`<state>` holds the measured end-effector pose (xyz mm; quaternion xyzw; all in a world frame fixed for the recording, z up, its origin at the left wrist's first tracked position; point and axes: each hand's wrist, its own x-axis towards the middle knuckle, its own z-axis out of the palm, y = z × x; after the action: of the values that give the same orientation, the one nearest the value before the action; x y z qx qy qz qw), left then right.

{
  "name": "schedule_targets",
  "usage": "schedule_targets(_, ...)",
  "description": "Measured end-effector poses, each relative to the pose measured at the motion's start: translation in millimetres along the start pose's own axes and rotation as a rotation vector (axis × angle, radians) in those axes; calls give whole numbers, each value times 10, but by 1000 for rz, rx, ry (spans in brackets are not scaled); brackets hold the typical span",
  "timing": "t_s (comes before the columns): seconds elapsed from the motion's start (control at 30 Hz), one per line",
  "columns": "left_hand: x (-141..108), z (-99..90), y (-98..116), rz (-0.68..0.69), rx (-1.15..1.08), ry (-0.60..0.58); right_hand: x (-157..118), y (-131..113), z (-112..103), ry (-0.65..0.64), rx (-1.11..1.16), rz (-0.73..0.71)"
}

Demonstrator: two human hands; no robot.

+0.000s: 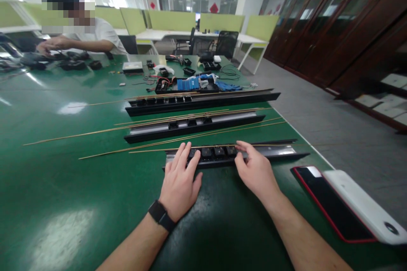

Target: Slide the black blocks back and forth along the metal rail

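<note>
A black channel (281,152) lies in front of me, with a row of black square blocks (219,151) seated in it. My left hand (179,180), with a dark watch band on its wrist, rests over the channel's left part. Its fingers are stretched out, the tips on the leftmost blocks. My right hand (256,169) is at the right end of the row. Its fingers and thumb are curved but apart, with the tips by the last block; whether they press on it I cannot tell. A thin golden rod (149,151) runs along the channel's far edge, passing by both hands.
Two more black channels (152,135) (235,101) lie beyond, with blocks and thin rods. Behind them stands a black tray (162,87) with blue packs. A red-edged phone (330,203) and a white device (365,207) lie right. Across the table sits a person (104,36).
</note>
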<state>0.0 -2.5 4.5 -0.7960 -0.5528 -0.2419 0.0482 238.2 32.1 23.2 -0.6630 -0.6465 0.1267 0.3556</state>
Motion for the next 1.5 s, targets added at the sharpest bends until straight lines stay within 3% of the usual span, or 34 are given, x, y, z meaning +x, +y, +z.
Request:
schedule_targets(0.23, 1, -9, 0, -5, 0, -7, 39, 29, -71, 55, -41, 87)
schedule_targets(0.63, 1, -11, 0, -2, -9, -4, -12, -56, -23, -23, 20, -39)
schedule_targets(0.83, 5, -10, 3, -4, 0, -13, 37, 36, -37, 40, -20, 61)
schedule_targets(1.2, 3, -12, 0, 5, 6, -17, -19, -50, -27, -33, 12, -28)
schedule_targets(1.5, -2, -20, 2, 0, 7, -16, 6, -10, -50, 23, -52, 30)
